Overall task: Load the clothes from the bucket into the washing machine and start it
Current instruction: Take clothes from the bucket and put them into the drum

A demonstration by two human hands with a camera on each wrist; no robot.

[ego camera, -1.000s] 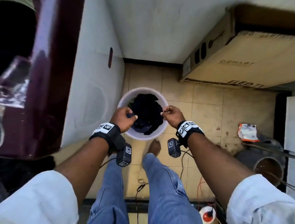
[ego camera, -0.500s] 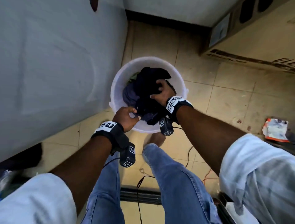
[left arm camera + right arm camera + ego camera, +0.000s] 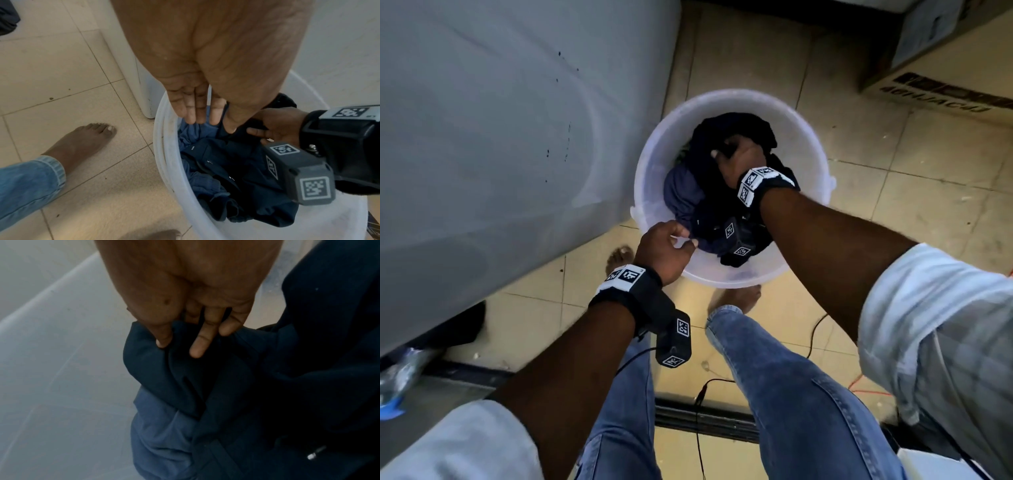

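A white translucent bucket (image 3: 650, 164) stands on the tiled floor beside the washing machine's pale side (image 3: 500, 137). It holds a dark navy garment (image 3: 732, 130) and a lighter blue one (image 3: 681, 192). My right hand (image 3: 726, 150) is down inside the bucket. In the right wrist view its thumb and fingers (image 3: 197, 347) pinch a fold of the navy garment (image 3: 164, 373). My left hand (image 3: 686, 240) hovers at the bucket's near rim. In the left wrist view its fingers (image 3: 195, 113) hang straight over the blue cloth, holding nothing.
A cardboard box (image 3: 945, 68) sits on the floor at the far right. My bare feet (image 3: 619, 260) stand just short of the bucket. Black and orange cables (image 3: 702, 411) trail across the tiles near a dark floor strip (image 3: 705, 421). A plastic bottle (image 3: 400, 377) lies at lower left.
My right hand has left the bucket's rim and gone down into the clothes, taking hold of the navy garment. My head has come closer to the bucket. The left hand has stayed at the near rim.
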